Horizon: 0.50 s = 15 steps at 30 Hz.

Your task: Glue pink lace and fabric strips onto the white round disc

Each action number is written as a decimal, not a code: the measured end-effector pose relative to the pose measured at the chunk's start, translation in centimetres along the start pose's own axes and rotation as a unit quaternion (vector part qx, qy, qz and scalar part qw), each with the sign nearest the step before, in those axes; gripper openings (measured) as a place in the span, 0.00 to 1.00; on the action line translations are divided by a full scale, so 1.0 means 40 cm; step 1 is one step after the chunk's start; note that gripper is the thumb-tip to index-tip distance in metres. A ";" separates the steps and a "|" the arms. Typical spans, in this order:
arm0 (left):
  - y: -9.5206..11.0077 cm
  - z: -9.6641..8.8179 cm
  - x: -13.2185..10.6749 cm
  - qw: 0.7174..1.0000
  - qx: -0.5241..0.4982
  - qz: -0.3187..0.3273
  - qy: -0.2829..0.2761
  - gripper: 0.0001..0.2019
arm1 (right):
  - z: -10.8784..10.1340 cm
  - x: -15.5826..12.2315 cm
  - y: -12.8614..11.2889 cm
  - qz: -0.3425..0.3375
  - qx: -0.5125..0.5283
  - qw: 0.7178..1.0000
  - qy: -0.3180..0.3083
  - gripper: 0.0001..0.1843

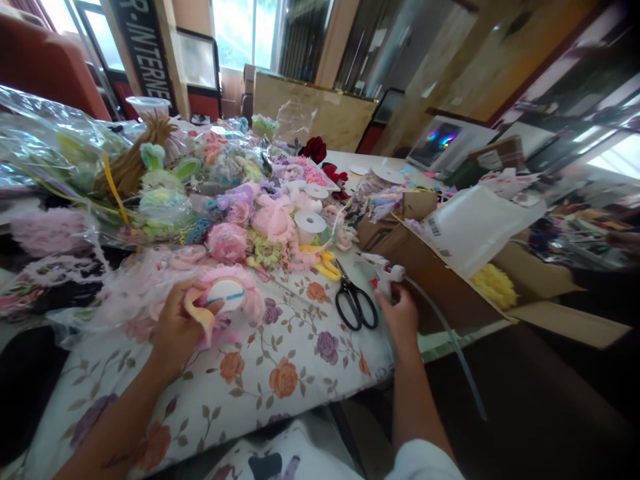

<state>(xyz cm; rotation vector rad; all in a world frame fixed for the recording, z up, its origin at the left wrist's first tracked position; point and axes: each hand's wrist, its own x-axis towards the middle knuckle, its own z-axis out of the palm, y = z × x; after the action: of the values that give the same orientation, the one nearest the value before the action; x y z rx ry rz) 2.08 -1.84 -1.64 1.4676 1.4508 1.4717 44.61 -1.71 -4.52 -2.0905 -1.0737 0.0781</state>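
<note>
My left hand (176,327) is closed around a pink ruffled fabric flower (231,303) with a white round centre, held just above the flowered tablecloth (280,373). A strip of yellow-orange ribbon hangs from the same hand. My right hand (399,315) grips the handle of a white glue gun (385,272) near the table's right edge, and its grey cord (450,340) trails down to the right. Black-handled scissors (354,301) lie shut on the cloth between my hands, closer to the right one.
Piles of fabric flowers, lace and white ribbon spools (310,225) cover the far table. Plastic bags (50,147) of material sit at the left. An open cardboard box (440,267) with white sheets and yellow fluff stands at the right, beside the glue gun.
</note>
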 end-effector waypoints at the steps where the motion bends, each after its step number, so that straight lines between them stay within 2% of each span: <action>1: -0.003 0.000 0.000 1.000 0.006 0.000 -0.005 0.17 | 0.004 0.017 -0.003 0.012 -0.013 0.999 -0.028 0.30; 5: -0.008 -0.001 0.004 1.000 -0.008 -0.001 0.003 0.16 | 0.009 0.069 -0.027 0.020 -0.026 0.997 -0.069 0.17; 8: -0.007 -0.003 0.007 1.000 -0.015 -0.005 0.012 0.16 | -0.010 0.071 -0.054 0.011 -0.002 0.997 -0.070 0.11; 11: -0.008 -0.003 0.009 1.000 -0.013 0.008 0.007 0.15 | -0.038 0.028 -0.096 0.020 0.099 0.994 -0.050 0.15; 13: -0.012 -0.002 0.011 1.000 -0.006 0.021 0.011 0.14 | -0.049 -0.028 -0.134 0.012 0.170 0.982 -0.079 0.20; 15: -0.019 -0.001 0.010 0.999 0.006 0.029 0.017 0.14 | -0.048 -0.104 -0.180 0.019 0.309 0.936 -0.168 0.18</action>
<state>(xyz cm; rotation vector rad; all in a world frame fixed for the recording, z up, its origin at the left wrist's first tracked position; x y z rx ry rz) 1.75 -1.28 -2.23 1.5098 1.4513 1.5314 37.84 -3.35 0.40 -1.5481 -1.0313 0.7221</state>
